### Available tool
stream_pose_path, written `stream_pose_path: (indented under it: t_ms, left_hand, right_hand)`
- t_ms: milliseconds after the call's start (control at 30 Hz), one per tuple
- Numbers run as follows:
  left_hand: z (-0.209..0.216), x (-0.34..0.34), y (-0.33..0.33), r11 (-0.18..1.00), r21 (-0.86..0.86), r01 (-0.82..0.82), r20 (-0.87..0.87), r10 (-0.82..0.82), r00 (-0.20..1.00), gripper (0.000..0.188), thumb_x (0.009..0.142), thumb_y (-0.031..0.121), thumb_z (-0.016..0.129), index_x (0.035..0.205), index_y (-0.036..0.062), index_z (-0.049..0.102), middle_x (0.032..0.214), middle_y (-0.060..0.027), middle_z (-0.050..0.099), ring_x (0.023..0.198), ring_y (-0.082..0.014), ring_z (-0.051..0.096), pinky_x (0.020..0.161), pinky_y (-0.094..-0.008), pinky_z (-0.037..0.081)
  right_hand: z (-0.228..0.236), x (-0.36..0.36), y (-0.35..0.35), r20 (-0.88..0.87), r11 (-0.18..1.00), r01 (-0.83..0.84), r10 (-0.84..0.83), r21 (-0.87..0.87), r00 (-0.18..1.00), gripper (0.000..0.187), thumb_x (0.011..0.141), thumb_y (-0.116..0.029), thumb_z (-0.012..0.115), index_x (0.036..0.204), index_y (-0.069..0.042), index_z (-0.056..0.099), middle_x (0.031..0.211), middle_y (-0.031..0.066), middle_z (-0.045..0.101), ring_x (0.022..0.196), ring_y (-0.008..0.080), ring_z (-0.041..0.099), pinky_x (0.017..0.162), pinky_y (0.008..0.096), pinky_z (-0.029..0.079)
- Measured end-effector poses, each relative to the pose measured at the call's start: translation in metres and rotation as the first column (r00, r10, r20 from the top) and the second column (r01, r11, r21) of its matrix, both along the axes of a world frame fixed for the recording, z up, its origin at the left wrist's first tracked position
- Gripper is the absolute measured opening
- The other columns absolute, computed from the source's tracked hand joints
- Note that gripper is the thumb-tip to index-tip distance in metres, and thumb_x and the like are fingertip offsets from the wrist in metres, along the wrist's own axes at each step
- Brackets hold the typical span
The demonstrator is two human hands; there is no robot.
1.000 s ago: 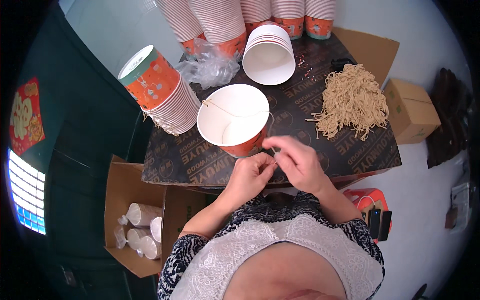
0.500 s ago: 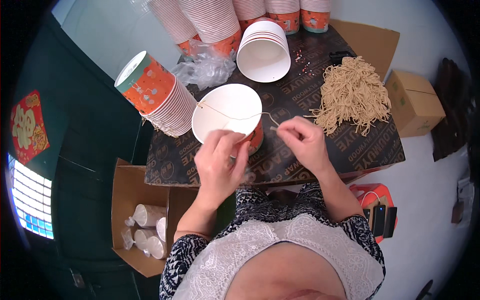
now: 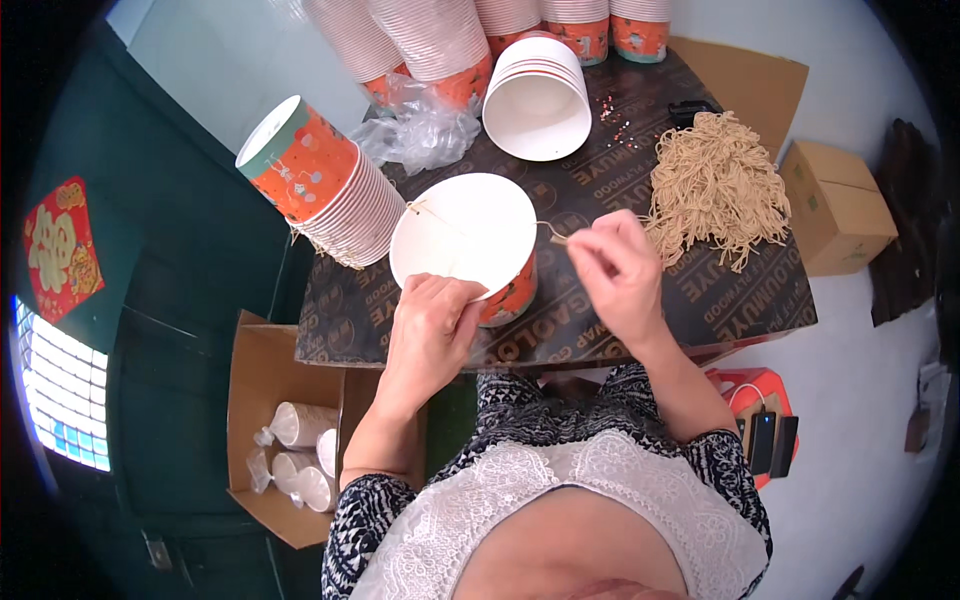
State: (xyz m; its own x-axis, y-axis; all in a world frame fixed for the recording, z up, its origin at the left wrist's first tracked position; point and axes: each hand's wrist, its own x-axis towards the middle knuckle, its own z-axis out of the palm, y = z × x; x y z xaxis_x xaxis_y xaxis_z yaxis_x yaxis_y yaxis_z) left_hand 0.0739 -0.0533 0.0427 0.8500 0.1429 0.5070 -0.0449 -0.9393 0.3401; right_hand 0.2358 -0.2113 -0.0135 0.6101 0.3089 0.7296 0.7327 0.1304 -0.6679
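Note:
A white-lined paper bucket [image 3: 468, 222] with an orange outside stands tilted toward me near the table's front edge. My left hand [image 3: 430, 325] is closed on its near rim, thumb outside and fingers over the edge. A thin tan cord [image 3: 545, 228] shows at the left inside wall near the rim, runs faintly across the inside and comes out beyond the right rim. Just right of the bucket, my right hand [image 3: 622, 275] pinches the cord's end between thumb and fingers. A heap of similar cords [image 3: 715, 185] lies beyond that hand.
Nested buckets [image 3: 310, 175] lean at the left; more lie on their side [image 3: 540, 110] behind. Wrapped stacks [image 3: 430, 45] and a crumpled plastic bag [image 3: 425, 130] stand farther back. Coloured specks [image 3: 618, 128] dot the table. A cardboard box [image 3: 290, 430] is below left, a red stool [image 3: 770, 400] below right.
My left hand has closed onto the bucket's near rim. The cord, looser across the opening before, now lies lower inside. My right hand has shifted slightly right with its end; the view has shifted a little.

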Motion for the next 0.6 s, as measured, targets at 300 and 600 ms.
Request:
stream_pose_path:
  t_ms: [300, 600]
  left_hand:
    - [0.002, 0.001, 0.0, 0.993, -0.114, -0.028, 0.029, 0.032, 0.999, 0.011, 0.08, 0.008, 0.074, 0.088, 0.0024, 0.068, 0.078, -0.0125, 0.067, 0.074, -0.0312, 0.063, 0.068, -0.0395, 0.049]
    - [0.007, 0.002, 0.004, 0.992, -0.118, -0.054, 0.043, 0.06, 0.997, 0.01, 0.08, 0.006, 0.075, 0.086, 0.002, 0.069, 0.081, -0.0119, 0.069, 0.076, -0.0293, 0.064, 0.069, -0.0381, 0.05]
  right_hand:
    - [-0.014, -0.031, 0.005, 0.053, 0.998, -0.009, 0.012, -0.062, 0.999, 0.013, 0.073, 0.004, 0.074, 0.083, -0.001, 0.067, 0.096, 0.0098, 0.054, 0.072, 0.021, 0.06, 0.06, 0.0317, 0.05]
    - [-0.012, -0.033, 0.011, 0.072, 0.999, -0.021, 0.023, -0.037, 0.997, 0.012, 0.073, 0.004, 0.073, 0.08, -0.002, 0.066, 0.091, 0.0097, 0.054, 0.07, 0.0225, 0.059, 0.058, 0.0325, 0.049]
